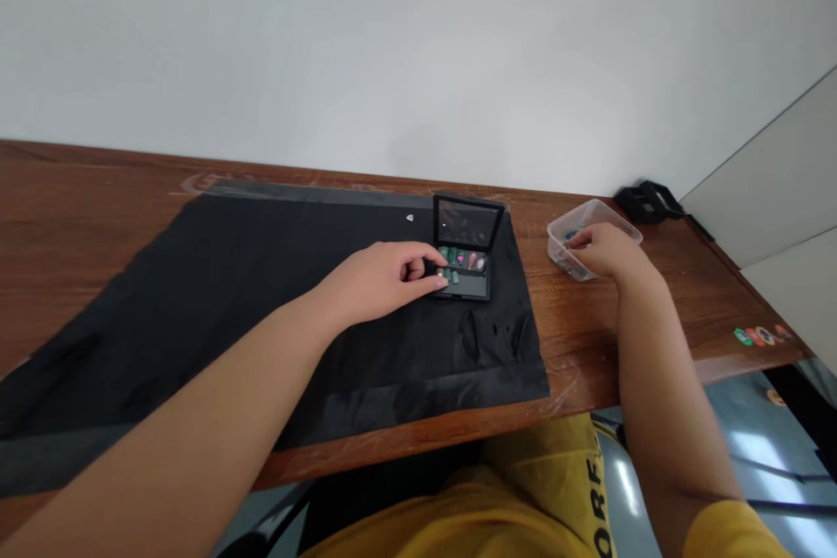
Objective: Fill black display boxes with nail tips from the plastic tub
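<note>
A small black case with its see-through lid raised sits on the black mat. Inside it lie several small glossy pieces in rows, shaped like false nails; green ones are on the left, brown and pink ones further right. My left hand has thumb and index finger closed around the case's left end. To the right, my right hand reaches into a clear plastic box, its fingers bent together among small pieces. Whatever those fingertips pinch is hidden.
The black mat covers much of the brown wooden table. A small silver-white piece lies on it, left of the lid. Black trays stand at the back right, against the wall. Round stickers mark the right front edge.
</note>
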A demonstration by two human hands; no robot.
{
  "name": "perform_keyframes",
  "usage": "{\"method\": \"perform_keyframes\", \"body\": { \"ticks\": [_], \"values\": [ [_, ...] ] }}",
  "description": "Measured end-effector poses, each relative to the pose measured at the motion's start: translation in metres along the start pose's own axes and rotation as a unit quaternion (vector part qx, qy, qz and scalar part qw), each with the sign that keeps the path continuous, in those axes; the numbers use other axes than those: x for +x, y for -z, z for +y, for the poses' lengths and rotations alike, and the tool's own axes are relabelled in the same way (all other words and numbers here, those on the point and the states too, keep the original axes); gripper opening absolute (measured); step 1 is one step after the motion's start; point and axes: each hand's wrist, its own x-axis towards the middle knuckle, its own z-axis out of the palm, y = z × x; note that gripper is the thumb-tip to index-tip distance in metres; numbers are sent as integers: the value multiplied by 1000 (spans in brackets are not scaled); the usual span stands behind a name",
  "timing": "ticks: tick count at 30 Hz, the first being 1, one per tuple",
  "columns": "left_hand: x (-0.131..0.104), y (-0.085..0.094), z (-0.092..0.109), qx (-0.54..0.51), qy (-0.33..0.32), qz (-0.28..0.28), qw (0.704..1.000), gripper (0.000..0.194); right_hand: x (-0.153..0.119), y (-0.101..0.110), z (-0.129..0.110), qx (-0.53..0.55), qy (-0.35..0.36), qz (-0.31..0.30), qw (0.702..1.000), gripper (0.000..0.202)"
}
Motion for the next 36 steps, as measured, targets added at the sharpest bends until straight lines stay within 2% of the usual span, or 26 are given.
{"method": "perform_keyframes", "body": {
  "ticks": [6, 10, 12, 18, 29, 32, 36],
  "values": [
    [-1, 1, -2, -16, -10, 8, 1000, 46, -3, -1, 1, -4, 30, 45, 999, 12],
    [-1, 2, -2, -16, -8, 12, 1000, 46, -5, 0, -1, 10, 31, 97, 995, 10],
    [0, 2, -2, -14, -7, 12, 1000, 45, -6, 1, -1, 10, 35, 105, 994, 10],
    [0, 2, -1, -8, -4, 11, 1000, 43, -4, -2, 0, 21, 34, 32, 999, 22],
    [0, 2, -1, -9, -4, 12, 1000, 42, -3, -4, 1, 15, 29, 27, 999, 3],
    [1, 3, -2, -12, -5, 11, 1000, 44, -4, -2, -1, 31, 27, 54, 998, 5],
    [1, 2, -3, -10, -6, 14, 1000, 43, -6, 2, -2, 76, 32, 148, 986, 17]
  ]
}}
